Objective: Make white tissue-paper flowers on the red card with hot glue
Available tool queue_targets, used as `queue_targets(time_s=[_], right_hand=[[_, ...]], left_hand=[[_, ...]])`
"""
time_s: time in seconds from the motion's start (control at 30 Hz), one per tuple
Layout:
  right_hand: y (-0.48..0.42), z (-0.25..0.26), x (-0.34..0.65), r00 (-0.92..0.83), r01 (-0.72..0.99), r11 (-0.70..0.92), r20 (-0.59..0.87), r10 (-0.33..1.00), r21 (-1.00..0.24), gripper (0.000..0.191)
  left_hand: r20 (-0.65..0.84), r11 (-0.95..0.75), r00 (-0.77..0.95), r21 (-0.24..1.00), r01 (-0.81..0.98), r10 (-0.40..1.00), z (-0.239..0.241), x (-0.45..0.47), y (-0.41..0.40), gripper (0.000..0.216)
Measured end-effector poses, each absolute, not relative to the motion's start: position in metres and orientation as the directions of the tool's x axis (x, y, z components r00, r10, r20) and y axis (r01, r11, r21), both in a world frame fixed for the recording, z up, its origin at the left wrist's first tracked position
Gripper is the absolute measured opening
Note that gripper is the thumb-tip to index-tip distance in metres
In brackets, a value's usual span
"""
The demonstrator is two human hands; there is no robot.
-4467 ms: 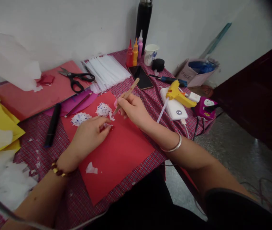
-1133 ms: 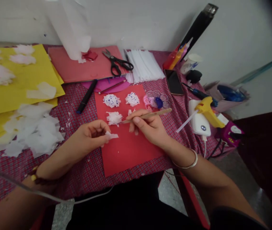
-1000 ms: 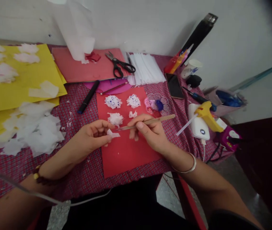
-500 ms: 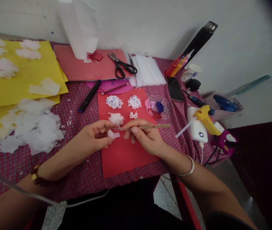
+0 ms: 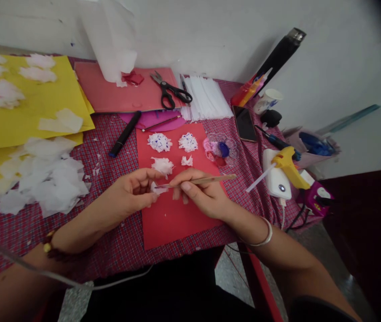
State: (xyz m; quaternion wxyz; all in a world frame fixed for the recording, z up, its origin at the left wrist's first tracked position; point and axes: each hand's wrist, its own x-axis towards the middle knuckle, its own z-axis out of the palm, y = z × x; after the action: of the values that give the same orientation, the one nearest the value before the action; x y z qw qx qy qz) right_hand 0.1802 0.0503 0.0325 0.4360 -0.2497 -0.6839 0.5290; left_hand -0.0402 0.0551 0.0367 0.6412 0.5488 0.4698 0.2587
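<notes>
Between its fingertips my left hand [image 5: 136, 191] pinches a small white paper piece [image 5: 159, 189]. My right hand [image 5: 202, 191] grips a thin paintbrush [image 5: 212, 179], its tip at the paper piece and its handle pointing right. Both hands hover over a red sheet [image 5: 173, 223]. On the sheet's upper half lie two white paper tufts speckled blue, the left one [image 5: 160, 142] and the right one [image 5: 188, 142]. Below them sit a plain white tuft [image 5: 162, 166] and a smaller one [image 5: 186, 161]. A clear palette [image 5: 223, 150] with pink, red and blue paint stands at the right.
White paper pieces [image 5: 49, 174] are heaped at the left, beside yellow sheets [image 5: 26, 120]. Behind are scissors [image 5: 170, 91], a black marker [image 5: 125, 134] and white strips [image 5: 207, 98]. At right stand a phone [image 5: 244, 123], a white power bank [image 5: 275, 176] and a yellow glue gun [image 5: 290, 165].
The brush in my right hand has dipped down and its tip now meets the white paper piece. My left hand stays nearly still.
</notes>
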Motion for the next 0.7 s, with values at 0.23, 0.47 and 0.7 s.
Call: queue_targets(time_s=[0.23,0.47,0.7], right_hand=[[0.0513,0.0307,0.1806,-0.477,-0.048,0.339,0.319,0.819,-0.940,0.022],[0.0508,0.0328,0.1804,-0.481,-0.079,0.355,0.348,0.805,-0.931,0.019],[0.0521,0.0329,0.1795,-0.468,-0.102,0.250,0.268,0.842,-0.963,0.023]], left_hand=[[-0.321,0.309,0.467,0.945,0.106,0.824,0.0418,-0.0368,0.0528,0.040],[-0.259,0.266,0.433,0.963,0.046,0.864,0.0401,-0.0388,0.0525,0.032],[-0.215,0.259,0.413,0.964,-0.054,0.885,0.0372,-0.0387,0.0517,0.027]])
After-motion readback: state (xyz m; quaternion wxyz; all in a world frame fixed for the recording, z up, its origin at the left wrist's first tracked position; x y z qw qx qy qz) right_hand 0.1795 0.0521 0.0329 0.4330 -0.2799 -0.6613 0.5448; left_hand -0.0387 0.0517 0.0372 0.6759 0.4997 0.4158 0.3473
